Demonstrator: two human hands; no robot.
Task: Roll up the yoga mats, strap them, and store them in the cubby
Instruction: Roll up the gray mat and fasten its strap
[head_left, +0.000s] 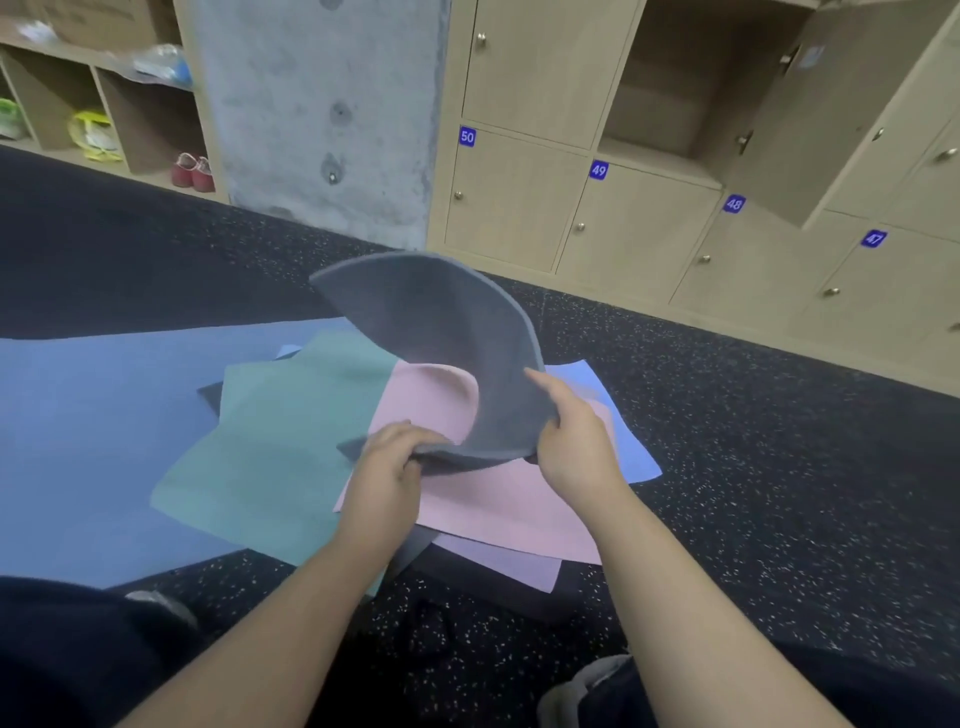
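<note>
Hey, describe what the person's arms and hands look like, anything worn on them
Both forearms are bare up to the frame's bottom edge, with no sleeves in view. The left hand and right hand wear no gloves, and no rings, watch or bracelets show. Dark clothing appears only lower down, around the legs.

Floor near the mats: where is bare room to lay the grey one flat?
Bare floor lies right of the pile, toward the lockers, and behind it, toward the pillar. The middle is crowded: pink mat, green mat, blue mat.
</note>
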